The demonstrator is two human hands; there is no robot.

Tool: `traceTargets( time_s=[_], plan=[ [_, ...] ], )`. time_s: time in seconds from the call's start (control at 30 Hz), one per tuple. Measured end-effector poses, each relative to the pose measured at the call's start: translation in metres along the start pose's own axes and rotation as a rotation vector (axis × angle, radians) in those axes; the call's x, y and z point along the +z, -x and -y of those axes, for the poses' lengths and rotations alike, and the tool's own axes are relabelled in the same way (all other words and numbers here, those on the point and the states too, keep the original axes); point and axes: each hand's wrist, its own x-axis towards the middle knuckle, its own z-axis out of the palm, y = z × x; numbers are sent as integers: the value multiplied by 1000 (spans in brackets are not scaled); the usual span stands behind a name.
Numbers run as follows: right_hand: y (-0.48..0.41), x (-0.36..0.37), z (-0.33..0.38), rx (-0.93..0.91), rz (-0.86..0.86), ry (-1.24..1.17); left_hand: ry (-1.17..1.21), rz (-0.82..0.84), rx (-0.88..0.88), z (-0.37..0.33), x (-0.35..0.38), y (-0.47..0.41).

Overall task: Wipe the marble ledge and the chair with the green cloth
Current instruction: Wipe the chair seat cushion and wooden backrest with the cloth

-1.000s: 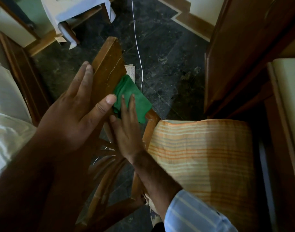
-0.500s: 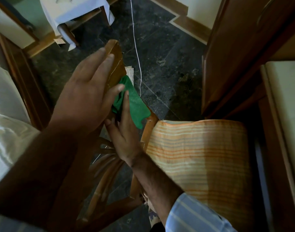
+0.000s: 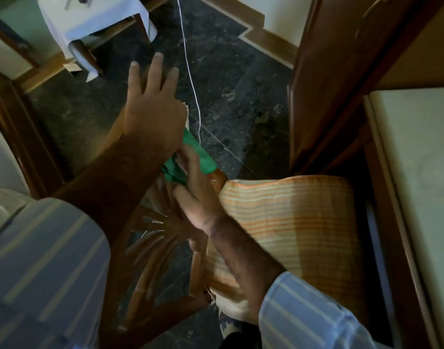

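Green cloth point(image 3: 203, 159) pressed against the wooden backrest of the chair point(image 3: 150, 248), bunched at the top corner of the frame, just beside the orange striped seat cushion point(image 3: 291, 222). Right hand point(image 3: 198, 197) laid flat over the cloth, fingers point(image 3: 190, 157) stretched along the fabric and pinning it to the wood; grip apparently a flat press rather than a closed fist, though the thumb side is hidden under the other arm. Left hand point(image 3: 153, 114) above and partly over the cloth, fingers spread wide and apart, grip clamped on nothing, palm seemingly resting on the upper rail of the backrest, which is mostly covered by the hand. Both forearms bare, with light blue striped sleeves point(image 3: 304, 313) at the lower edge. Curved wooden slats of the chair back fanned out beneath the wrists. Dark marbled floor point(image 3: 228, 84) beyond the chair, crossed by a thin white cord point(image 3: 190, 71) running from the top of the view down towards the cloth. Small stool with a white cover point(image 3: 95, 18) at the upper left. Tall wooden cabinet point(image 3: 341, 71) at the right, and beside it a pale cream ledge point(image 3: 417, 159) framed in wood along the right edge, well apart from the cloth.
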Motion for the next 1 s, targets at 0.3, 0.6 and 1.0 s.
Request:
traceTargets(
  time_s=[0.3,0.6,1.0],
  plan=[
    [-33,-84,19,226,25,526,776,-45,115,8,-3,43],
    [41,-165,111,517,12,-17,1491,-10,-187,14,-14,73],
    [200,-232,202,505,-549,-562,2523,951,-230,-75,-134,120]
  ],
)
